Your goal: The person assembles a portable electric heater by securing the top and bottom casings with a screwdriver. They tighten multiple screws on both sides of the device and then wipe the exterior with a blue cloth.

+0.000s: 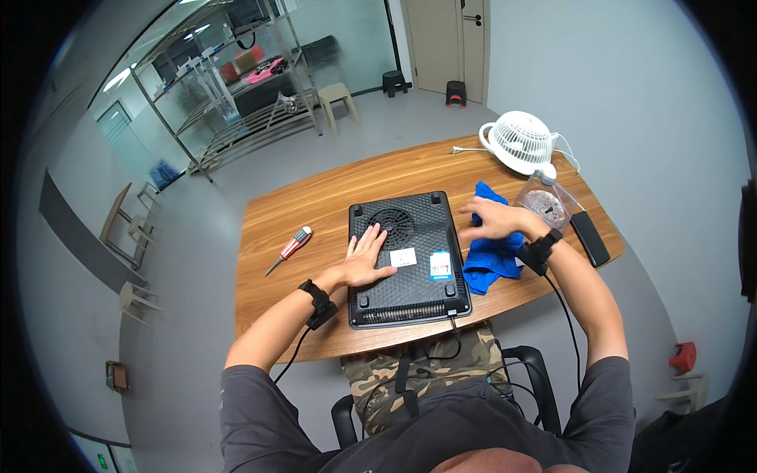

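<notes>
A black induction cooker (371, 281) lies bottom up on the table, showing its round fan grille, rubber feet, two labels and a row of vents. My left hand (364, 260) rests flat on it just below the grille, fingers stretched out. Right of the cooker, my right hand (497, 220) is over a crumpled blue cloth (490, 266), covering its middle; its fingers point left, loosely apart, with nothing visibly gripped. Left of the cooker lies a screwdriver (295, 243) with a red and white handle.
On the wooden table (315, 205), a white fan (520, 143) with a cord stands at the far right. Near it are a clear plastic container (544, 201) and a black rectangular object (590, 239). A cable runs from the cooker's near edge. A metal rack (236, 126) stands beyond.
</notes>
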{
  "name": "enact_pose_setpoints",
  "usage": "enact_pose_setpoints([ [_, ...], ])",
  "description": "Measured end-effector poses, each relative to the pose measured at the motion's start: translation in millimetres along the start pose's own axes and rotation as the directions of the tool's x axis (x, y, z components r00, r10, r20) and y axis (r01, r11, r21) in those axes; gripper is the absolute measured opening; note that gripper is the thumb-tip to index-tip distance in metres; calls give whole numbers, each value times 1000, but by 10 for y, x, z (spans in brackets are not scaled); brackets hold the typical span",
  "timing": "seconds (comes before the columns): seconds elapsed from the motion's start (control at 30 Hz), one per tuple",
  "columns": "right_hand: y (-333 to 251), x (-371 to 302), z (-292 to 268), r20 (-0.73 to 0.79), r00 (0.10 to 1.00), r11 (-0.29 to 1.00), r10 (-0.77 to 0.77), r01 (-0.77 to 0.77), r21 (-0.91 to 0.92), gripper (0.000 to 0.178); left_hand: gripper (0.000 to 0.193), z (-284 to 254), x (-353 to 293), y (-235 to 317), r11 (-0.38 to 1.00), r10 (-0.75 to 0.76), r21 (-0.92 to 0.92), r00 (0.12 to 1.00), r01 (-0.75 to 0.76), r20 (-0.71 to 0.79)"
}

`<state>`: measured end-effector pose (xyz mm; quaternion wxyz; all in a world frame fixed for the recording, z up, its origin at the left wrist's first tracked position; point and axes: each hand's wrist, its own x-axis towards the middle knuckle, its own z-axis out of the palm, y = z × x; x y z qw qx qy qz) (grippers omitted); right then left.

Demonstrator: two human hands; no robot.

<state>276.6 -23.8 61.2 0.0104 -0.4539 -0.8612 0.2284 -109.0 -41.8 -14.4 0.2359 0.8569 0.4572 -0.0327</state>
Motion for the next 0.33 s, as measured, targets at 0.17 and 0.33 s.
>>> enact_pose_setpoints([
  [0.17, 180, 497, 445, -135, 953, 952, 273, -246, 184, 73, 109, 2, -3, -3, 996, -51, -78, 997, 47, -52],
  [0.33, 25, 636, 604, 34, 887, 861, 461, -456, 226, 89, 106, 118, -245, -107, 924, -324, -243, 942, 296, -85],
])
